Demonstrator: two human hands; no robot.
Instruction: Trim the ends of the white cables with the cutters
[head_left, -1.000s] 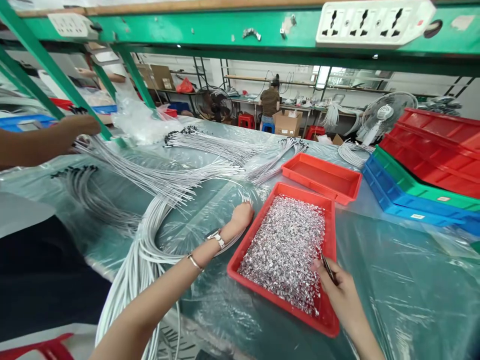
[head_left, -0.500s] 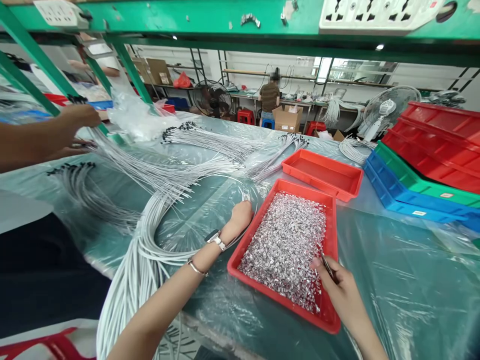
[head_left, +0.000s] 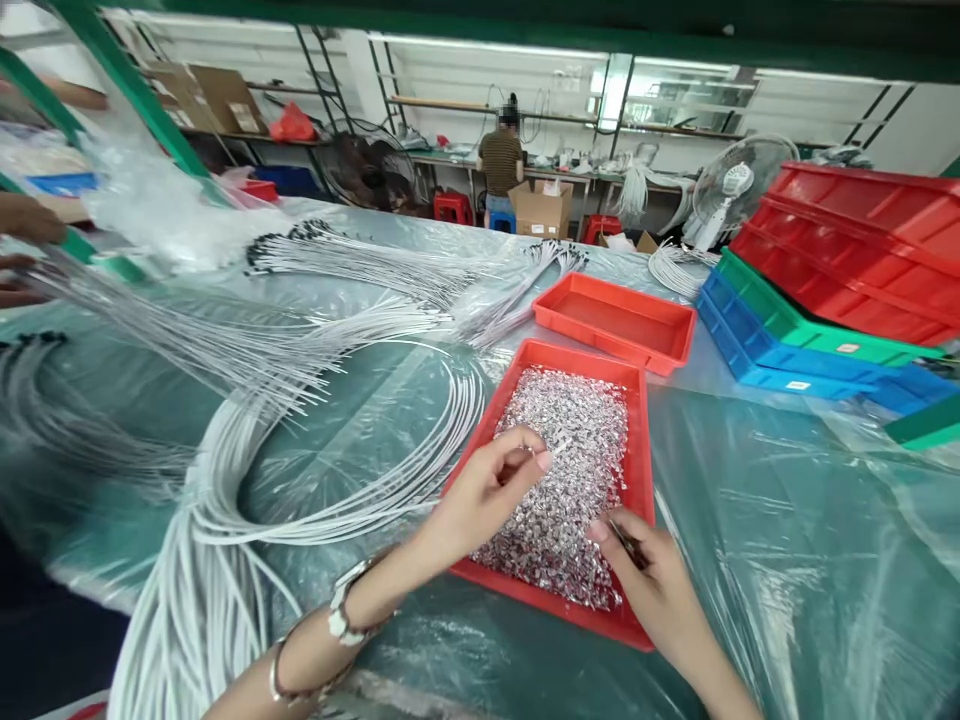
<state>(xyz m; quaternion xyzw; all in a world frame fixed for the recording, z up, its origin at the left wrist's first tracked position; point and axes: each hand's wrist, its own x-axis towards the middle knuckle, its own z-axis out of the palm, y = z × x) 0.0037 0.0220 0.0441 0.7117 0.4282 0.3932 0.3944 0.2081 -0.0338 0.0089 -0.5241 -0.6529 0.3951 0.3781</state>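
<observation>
My left hand (head_left: pixel 480 490) hovers over the near left part of a red tray (head_left: pixel 642 470) filled with small silver metal parts (head_left: pixel 570 470). Its thumb and fingers pinch the end of a thin white wire. My right hand (head_left: pixel 645 585) rests at the tray's near right corner and grips slim metal tweezers (head_left: pixel 622 535), their tip down among the silver parts. A thick bundle of white wires (head_left: pixel 225 480) curves across the plastic-covered table to the left of the tray.
An empty red tray (head_left: pixel 615 320) sits behind the filled one. Stacked blue, green and red trays (head_left: pixel 817 300) stand at the right. Another person's hands (head_left: pixel 22 250) handle wires at the far left. A person (head_left: pixel 501 165) sits at a distant bench. A fan (head_left: pixel 731 185) stands behind.
My left hand has lifted from the wire bundle beside the tray and moved right, over the silver parts, pinching a wire end. The view has tilted down and shifted right.
</observation>
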